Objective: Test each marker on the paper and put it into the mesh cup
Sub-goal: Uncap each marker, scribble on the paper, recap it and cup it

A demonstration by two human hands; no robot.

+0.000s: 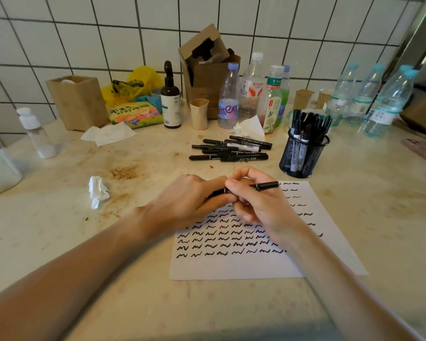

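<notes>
Both my hands hold one black marker [266, 185] level above the top of the white paper [256, 265]. My left hand [187, 200] grips its left end, which is hidden in the fingers. My right hand [258, 203] pinches the barrel, and the right end sticks out past the thumb. The paper carries several rows of black squiggles. A pile of several black markers [231, 150] lies on the counter behind my hands. The black mesh cup [303, 156] stands at the right of the pile with several markers upright in it.
A crumpled tissue [97, 191] lies left of my hands. Plastic bottles [228, 99], a brown pump bottle [170, 99], a beige cup [199, 114], a torn cardboard box [207, 70] and a wooden holder [78, 102] line the tiled wall. More bottles [384, 104] stand far right.
</notes>
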